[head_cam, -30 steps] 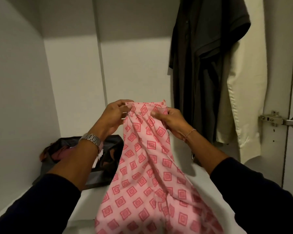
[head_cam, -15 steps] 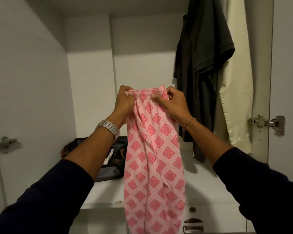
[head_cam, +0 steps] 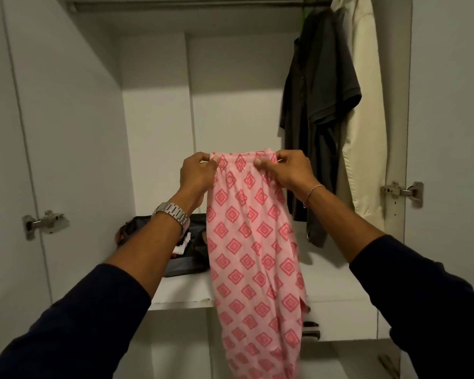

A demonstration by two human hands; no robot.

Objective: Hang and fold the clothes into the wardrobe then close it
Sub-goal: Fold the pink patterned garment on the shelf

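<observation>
Change: pink patterned trousers (head_cam: 251,242) now lifted higher, waistband stretched flat | Left hand (head_cam: 197,170) and right hand (head_cam: 288,169): fingers pinching waistband corners | Where: hanging before open wardrobe (head_cam: 153,105), above its shelf (head_cam: 337,272) | Meaning: probably straightened for folding; hung shirts (head_cam: 320,105) already done.

White panel walls (head_cam: 66,132), metal hinges (head_cam: 43,224) on open doors, dim warm light.

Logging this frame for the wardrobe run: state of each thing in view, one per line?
Pink patterned garment: held up by its waistband, hanging unfolded.
Left hand: pinches the waistband's left corner.
Right hand: pinches the waistband's right side.
Dark shirt: hung on the rail.
Cream garment: hung beside it.
Wardrobe: open.
Dark bag: on the shelf, open.
</observation>
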